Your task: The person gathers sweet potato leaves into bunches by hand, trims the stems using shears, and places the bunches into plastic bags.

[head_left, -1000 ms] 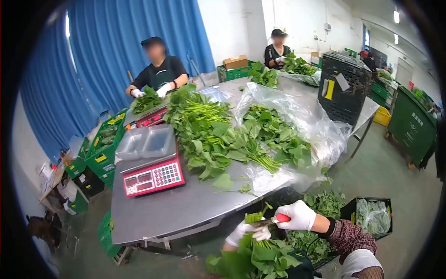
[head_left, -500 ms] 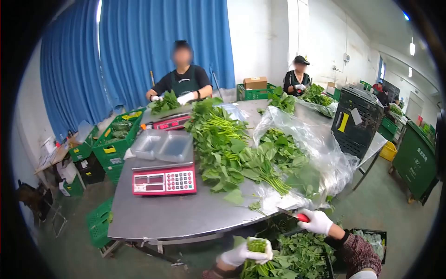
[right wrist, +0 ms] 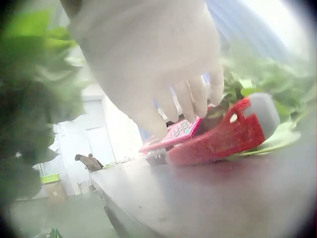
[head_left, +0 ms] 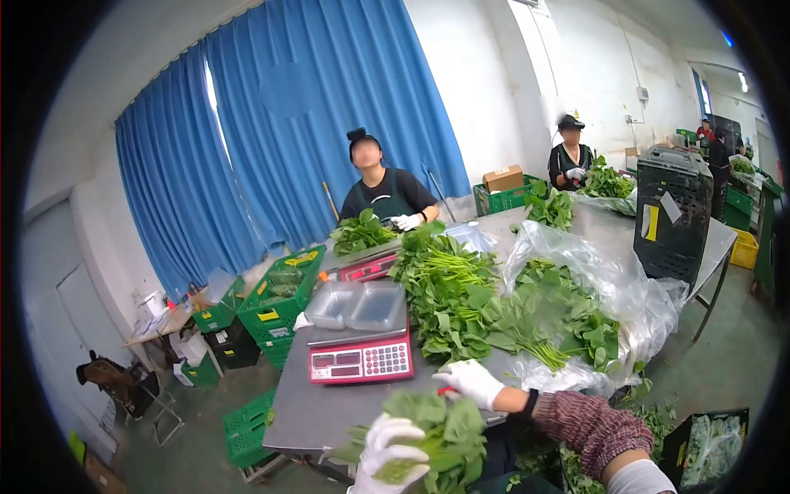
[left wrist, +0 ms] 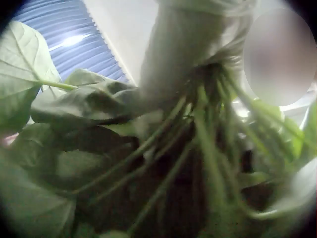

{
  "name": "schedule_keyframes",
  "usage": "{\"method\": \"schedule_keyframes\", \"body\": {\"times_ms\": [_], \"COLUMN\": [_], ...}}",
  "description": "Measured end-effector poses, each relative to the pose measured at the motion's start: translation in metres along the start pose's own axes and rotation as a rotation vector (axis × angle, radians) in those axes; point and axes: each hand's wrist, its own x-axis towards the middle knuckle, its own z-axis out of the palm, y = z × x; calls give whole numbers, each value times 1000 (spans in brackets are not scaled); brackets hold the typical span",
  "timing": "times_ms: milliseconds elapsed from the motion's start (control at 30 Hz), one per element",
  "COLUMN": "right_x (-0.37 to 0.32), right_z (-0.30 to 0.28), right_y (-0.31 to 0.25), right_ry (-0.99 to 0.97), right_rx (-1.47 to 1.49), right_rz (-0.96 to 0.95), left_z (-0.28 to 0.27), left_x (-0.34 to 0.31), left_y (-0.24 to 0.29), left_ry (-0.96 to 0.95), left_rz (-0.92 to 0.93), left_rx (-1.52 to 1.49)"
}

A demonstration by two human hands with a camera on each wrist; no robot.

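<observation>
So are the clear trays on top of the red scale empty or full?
Empty. The clear trays sitting on the red scale show only bare see-through plastic, with no greens inside them.

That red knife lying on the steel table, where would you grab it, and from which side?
By its red handle, from above. The knife lies flat on the table, with its thick handle facing up, right under the fingers of the right hand; the blade end is hard to make out.
</observation>
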Motion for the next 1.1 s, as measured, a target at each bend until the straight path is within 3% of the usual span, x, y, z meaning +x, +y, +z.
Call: {"method": "schedule_keyframes", "body": {"times_ms": [67, 133, 200, 267, 333, 400, 433, 467, 600, 667, 700, 733, 800, 833, 867, 933, 967, 1000, 1033, 1100], "right_x": [-10, -28, -55, -72, -100, -115, -121, -137, -150, -142, -138, -135, -129, -154, -164, -177, -155, -158, -159, -168], "right_z": [-45, -97, -132, -153, -127, -112, -112, -87, -83, -85, -89, -94, -103, -55, -29, -19, -59, -68, -69, -67], "right_y": [-3, -17, -19, -27, -33, -47, -52, -43, -40, -45, -47, -50, -53, -37, -32, -18, -31, -22, -18, -16], "right_ry": [129, 134, -121, -438, -550, -519, -518, -461, -464, -411, -454, -458, -385, -346, -166, -101, -46, -183, -179, -117], "right_rx": [154, 504, 1048, 1300, 1623, 1927, 1918, 2265, 2180, 1979, 1933, 1933, 2038, 2137, 2266, 1557, 1785, 1340, 1329, 1288], "right_rz": [133, 456, 668, 652, 617, 670, 881, 478, 596, 422, 578, 570, 779, 831, 608, 464, 594, 563, 565, 576], "left_z": [13, 31, 51, 71, 91, 112, 118, 129, 145, 142, 141, 142, 144, 144, 144, 143, 141, 142, 143, 140], "left_x": [10, 7, 13, 19, 23, 25, 24, 19, 12, 10, 10, 10, 11, 12, 12, 3, -8, -17, 8, 6], "left_y": [0, -16, -27, -29, -26, -24, -22, -22, -21, -23, -24, -26, -28, -30, -31, -38, -45, -53, -31, -33], "left_ry": [110, 142, 209, 195, 136, 154, 71, 84, 2, -128, -185, -185, -230, -225, -232, -229, -453, -670, -492, -456], "left_rz": [72, 88, 247, 395, 524, 676, 753, 784, 917, 886, 868, 867, 849, 851, 804, 766, 623, 475, 72, 321], "left_rx": [482, 770, 916, 1005, 1047, 1024, 993, 992, 977, 1009, 1027, 1036, 1114, 1120, 1091, 1063, 1008, 941, 332, 454]}}
